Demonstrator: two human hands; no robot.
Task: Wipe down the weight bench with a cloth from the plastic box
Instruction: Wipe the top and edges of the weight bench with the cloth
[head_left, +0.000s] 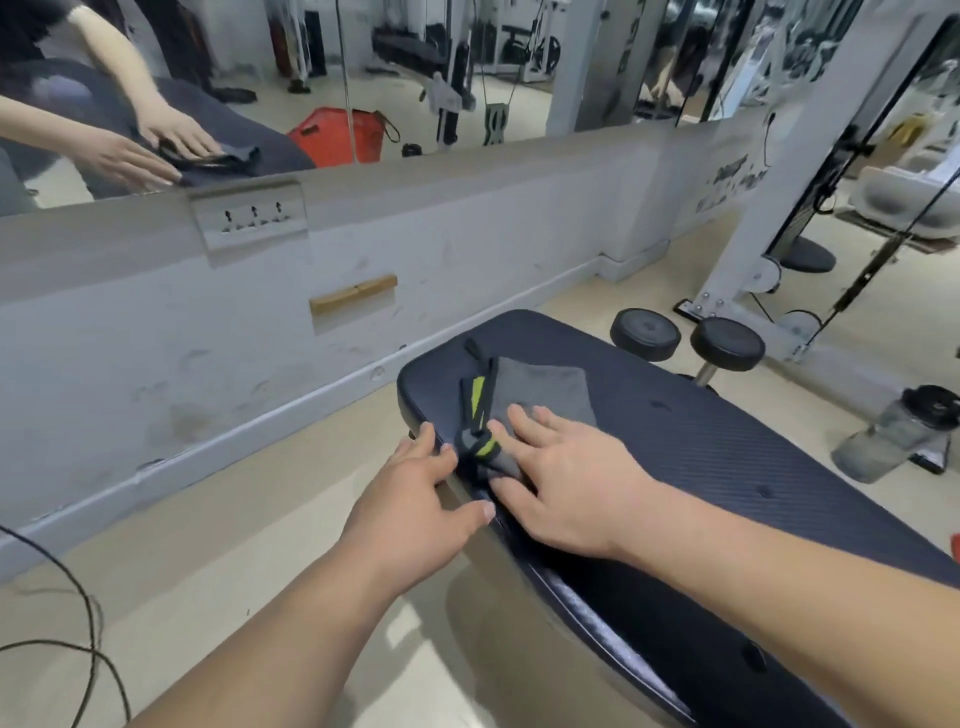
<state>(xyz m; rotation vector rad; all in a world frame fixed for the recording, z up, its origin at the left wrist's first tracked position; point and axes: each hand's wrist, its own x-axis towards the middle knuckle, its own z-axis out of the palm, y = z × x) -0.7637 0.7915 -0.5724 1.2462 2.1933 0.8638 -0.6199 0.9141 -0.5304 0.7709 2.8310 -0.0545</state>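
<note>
Gym wall with a long mirror is being shown across the top of the frame. At centre, the grey cloth is being pressed flat onto the dark padded surface by the right grip, fingers spread. The left grip is being rested on the surface's left edge, fingers relaxed. A black-and-green strap is lying on the cloth's left side, fwiw.

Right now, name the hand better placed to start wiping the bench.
Right, probably: the right hand lies flat on the grey cloth on the bench; the left hand rests at the bench edge by the black-and-green strap.
</note>
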